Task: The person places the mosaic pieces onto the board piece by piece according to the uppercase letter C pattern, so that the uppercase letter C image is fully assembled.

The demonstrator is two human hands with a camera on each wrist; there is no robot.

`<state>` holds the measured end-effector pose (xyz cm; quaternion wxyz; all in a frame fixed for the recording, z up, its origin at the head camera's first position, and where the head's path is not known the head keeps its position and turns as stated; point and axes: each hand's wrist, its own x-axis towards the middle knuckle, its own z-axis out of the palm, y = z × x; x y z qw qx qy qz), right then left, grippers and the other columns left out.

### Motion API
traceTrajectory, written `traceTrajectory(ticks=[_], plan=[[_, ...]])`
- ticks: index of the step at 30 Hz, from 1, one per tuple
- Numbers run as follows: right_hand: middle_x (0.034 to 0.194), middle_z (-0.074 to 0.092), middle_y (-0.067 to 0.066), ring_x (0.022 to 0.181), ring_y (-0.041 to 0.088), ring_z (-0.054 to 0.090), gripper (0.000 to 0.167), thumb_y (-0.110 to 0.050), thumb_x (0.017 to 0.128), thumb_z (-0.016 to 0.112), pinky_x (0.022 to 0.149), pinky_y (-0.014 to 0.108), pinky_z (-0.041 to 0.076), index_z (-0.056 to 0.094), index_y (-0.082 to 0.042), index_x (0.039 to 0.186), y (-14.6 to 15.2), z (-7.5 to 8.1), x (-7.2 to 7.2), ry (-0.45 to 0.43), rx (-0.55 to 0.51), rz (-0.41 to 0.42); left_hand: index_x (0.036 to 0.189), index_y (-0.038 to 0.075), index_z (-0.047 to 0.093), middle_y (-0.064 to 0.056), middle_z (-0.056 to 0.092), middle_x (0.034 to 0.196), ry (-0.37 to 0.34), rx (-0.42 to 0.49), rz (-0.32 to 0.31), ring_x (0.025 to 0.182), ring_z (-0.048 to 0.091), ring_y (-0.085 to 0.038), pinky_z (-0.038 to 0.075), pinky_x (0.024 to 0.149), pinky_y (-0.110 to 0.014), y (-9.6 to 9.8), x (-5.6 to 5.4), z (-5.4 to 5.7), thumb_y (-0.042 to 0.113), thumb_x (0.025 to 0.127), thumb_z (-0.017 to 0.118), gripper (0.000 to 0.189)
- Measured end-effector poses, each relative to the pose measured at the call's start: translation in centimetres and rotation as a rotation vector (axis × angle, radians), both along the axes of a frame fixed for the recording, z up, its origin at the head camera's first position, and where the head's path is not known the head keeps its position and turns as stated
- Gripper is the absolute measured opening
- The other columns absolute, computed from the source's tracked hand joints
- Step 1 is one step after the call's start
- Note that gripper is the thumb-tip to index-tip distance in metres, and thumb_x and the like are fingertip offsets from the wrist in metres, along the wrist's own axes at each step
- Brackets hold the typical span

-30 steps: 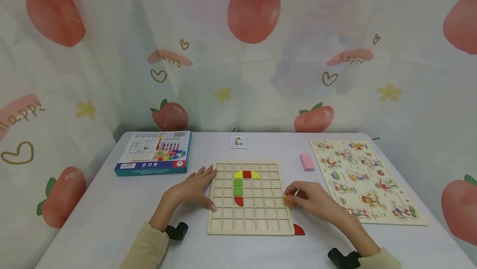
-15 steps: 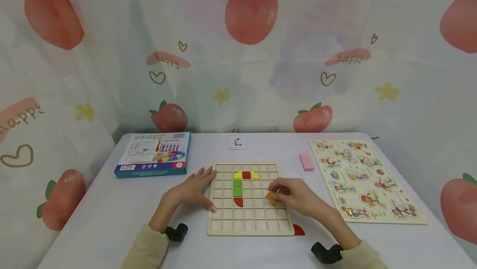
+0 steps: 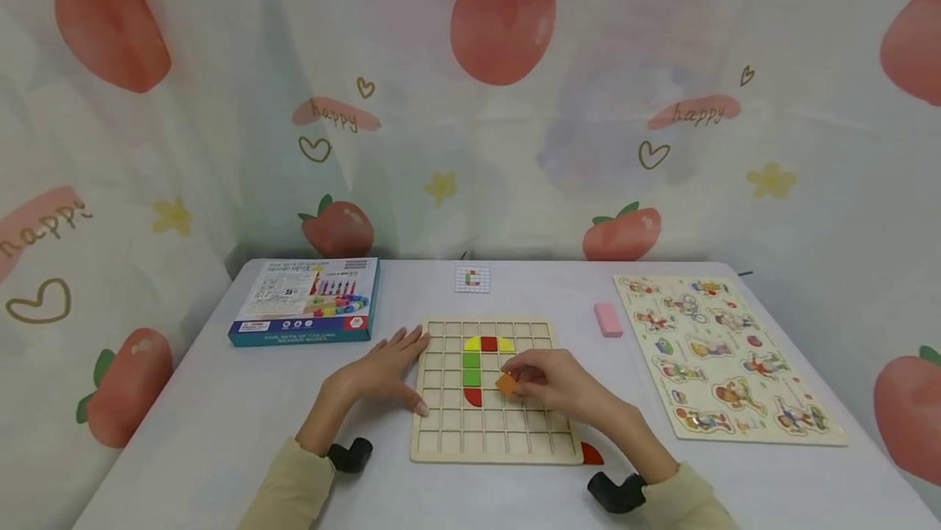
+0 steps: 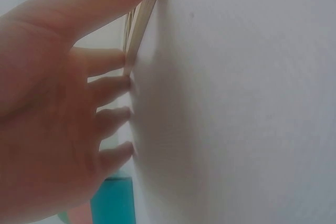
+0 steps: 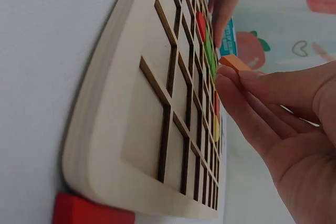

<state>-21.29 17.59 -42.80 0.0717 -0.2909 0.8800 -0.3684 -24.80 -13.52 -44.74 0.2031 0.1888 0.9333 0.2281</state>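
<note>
A wooden grid board [image 3: 496,459] lies on the table. Set in its cells are a yellow quarter-round piece [image 3: 472,345], a red square [image 3: 488,344], a second yellow piece [image 3: 506,345], two green squares [image 3: 471,368] and a red quarter-round piece [image 3: 474,396]. My right hand [image 3: 556,384] pinches an orange block [image 3: 506,384] between thumb and fingertips, held just above the cells right of the green squares. With fingers spread, my left hand [image 3: 378,371] rests at the board's left edge, the thumb on the rim. A loose red quarter-round piece [image 5: 89,211] lies by the near right corner.
Behind the board lies a small pattern card [image 3: 473,279]. A pink block [image 3: 608,319] sits to the right, beside a large picture puzzle board [image 3: 760,434]. At the back left is a blue and white box [image 3: 301,305].
My right hand has carried the orange block leftward, from the board's right edge to above the middle cells. My left hand stays in place.
</note>
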Motion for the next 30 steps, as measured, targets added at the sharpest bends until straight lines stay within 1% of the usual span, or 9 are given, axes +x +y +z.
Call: traceTrajectory(ticks=[5, 10, 12, 19, 23, 27, 30], plan=[[0.096, 0.074, 0.001, 0.083, 0.007, 0.065, 0.023, -0.005, 0.09, 0.078, 0.077, 0.021, 0.058, 0.074, -0.001, 0.112, -0.9, -0.3, -0.2, -0.006, 0.027, 0.016, 0.164, 0.012, 0.027, -0.009, 0.015, 0.173, -0.004, 0.003, 0.003, 0.161, 0.003, -0.034, 0.007, 0.129, -0.058, 0.0, 0.1, -0.1, 0.046, 0.075, 0.09, 0.114], [0.087, 0.068, -0.008, 0.079, 0.005, 0.06, 0.016, -0.012, 0.09, 0.08, 0.073, 0.02, 0.054, 0.074, -0.006, 0.104, -1.6, -0.6, -0.3, -0.034, 0.084, 0.004, 0.164, 0.012, 0.027, -0.009, 0.016, 0.173, 0.0, 0.006, 0.007, 0.161, 0.004, -0.034, 0.007, 0.129, -0.059, 0.0, 0.1, -0.1, 0.046, 0.074, 0.09, 0.115], [0.086, 0.067, -0.009, 0.078, 0.004, 0.059, 0.016, -0.015, 0.089, 0.081, 0.071, 0.02, 0.053, 0.074, -0.007, 0.102, -1.8, -0.6, -0.3, -0.041, 0.097, -0.005, 0.164, 0.012, 0.027, -0.009, 0.015, 0.173, -0.001, 0.003, 0.005, 0.161, 0.004, -0.034, 0.007, 0.129, -0.059, 0.1, 0.1, 0.0, 0.046, 0.074, 0.09, 0.115], [0.085, 0.066, -0.008, 0.076, 0.005, 0.059, 0.017, -0.013, 0.087, 0.083, 0.069, 0.02, 0.053, 0.074, -0.006, 0.101, -2.3, -0.6, -0.2, -0.044, 0.104, -0.015, 0.164, 0.012, 0.027, -0.009, 0.015, 0.173, -0.005, 0.004, 0.004, 0.161, 0.004, -0.035, 0.006, 0.129, -0.059, 0.1, 0.1, 0.2, 0.046, 0.074, 0.09, 0.115], [0.084, 0.065, -0.006, 0.075, 0.006, 0.057, 0.017, -0.01, 0.087, 0.083, 0.068, 0.02, 0.053, 0.074, -0.005, 0.1, -2.6, -0.7, -0.2, -0.028, 0.112, -0.009, 0.164, 0.011, 0.027, -0.01, 0.015, 0.173, -0.009, 0.01, 0.004, 0.161, 0.004, -0.035, 0.006, 0.129, -0.059, 0.0, 0.1, 0.3, 0.044, 0.074, 0.09, 0.114], [0.082, 0.065, -0.007, 0.075, 0.005, 0.056, 0.016, -0.009, 0.085, 0.084, 0.067, 0.02, 0.052, 0.075, -0.005, 0.097, -2.6, -1.1, -0.3, 0.016, 0.115, 0.021, 0.164, 0.011, 0.027, -0.01, 0.015, 0.173, -0.007, 0.009, 0.006, 0.161, 0.004, -0.035, 0.007, 0.129, -0.059, -0.1, 0.0, 0.2, 0.044, 0.075, 0.09, 0.114], [0.082, 0.067, -0.006, 0.076, 0.004, 0.057, 0.017, -0.008, 0.085, 0.084, 0.068, 0.02, 0.053, 0.075, -0.004, 0.098, -2.6, -1.2, -0.3, 0.041, 0.106, 0.036, 0.164, 0.011, 0.028, -0.01, 0.016, 0.173, -0.006, 0.008, 0.006, 0.161, 0.004, -0.035, 0.007, 0.129, -0.059, -0.1, 0.0, 0.1, 0.044, 0.075, 0.09, 0.114]])
